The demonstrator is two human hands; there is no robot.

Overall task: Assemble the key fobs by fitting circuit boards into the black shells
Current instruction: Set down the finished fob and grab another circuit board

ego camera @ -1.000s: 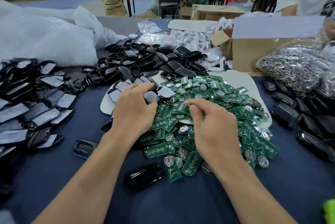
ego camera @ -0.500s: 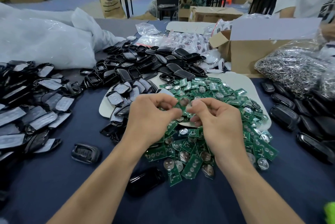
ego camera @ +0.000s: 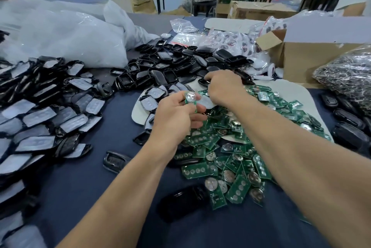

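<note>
green rectangular circuit boards (ego camera: pixel 230 159): loose heap, centre | single green board (ego camera: pixel 190 98), silver coin cell showing: pinched in left hand (ego camera: pixel 176 115) | black plastic shells (ego camera: pixel 170 63): piled behind heap

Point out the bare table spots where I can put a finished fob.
Bare blue cloth lies between the foil-backed shell heap and the left forearm, around the lone shell. Another strip lies between the forearms, nearest you. Crowded: the circuit board pile, the black shells behind it, and the right edge.
</note>
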